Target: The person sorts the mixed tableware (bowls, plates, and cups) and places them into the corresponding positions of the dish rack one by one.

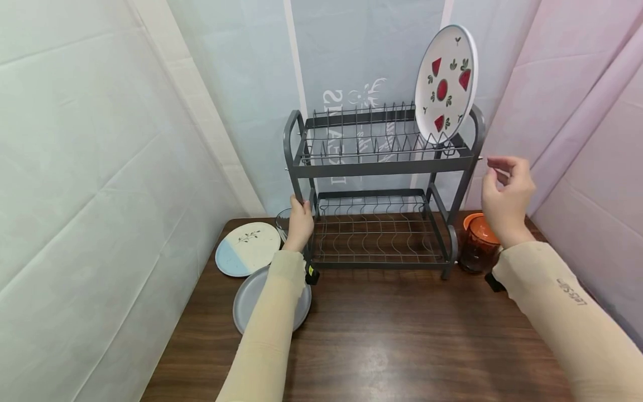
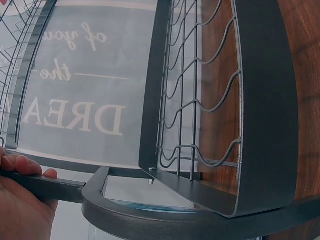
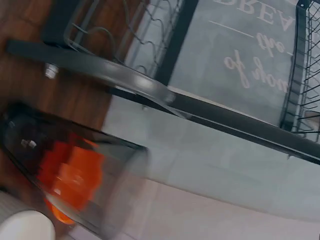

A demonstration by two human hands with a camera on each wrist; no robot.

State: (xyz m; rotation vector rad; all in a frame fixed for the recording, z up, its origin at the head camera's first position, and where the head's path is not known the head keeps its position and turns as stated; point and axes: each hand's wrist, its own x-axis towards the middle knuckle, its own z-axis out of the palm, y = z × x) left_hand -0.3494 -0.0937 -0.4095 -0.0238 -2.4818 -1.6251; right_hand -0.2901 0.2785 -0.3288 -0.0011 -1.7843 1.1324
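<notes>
A dark grey two-tier dish rack (image 1: 382, 167) stands on the table. My left hand (image 1: 300, 223) grips its left upright between the tiers; in the left wrist view, that hand (image 2: 25, 210) has its fingers wrapped round the dark bar. My right hand (image 1: 509, 195) is beside the rack's upper right end, fingers loosely bent, fingertips close to a small screw end (image 1: 480, 158); nothing shows in its grasp. A white plate (image 1: 444, 84) with red fruit and green leaves stands upright at the upper tier's right end. The right wrist view does not show the right hand.
On the left lie a white-and-blue plate (image 1: 249, 248) and a grey plate (image 1: 248, 296), partly behind my left arm. A glass vessel (image 1: 282, 219) is partly hidden by the left hand. Right of the rack stands a dark clear glass (image 1: 474, 254) with something orange (image 3: 77, 175).
</notes>
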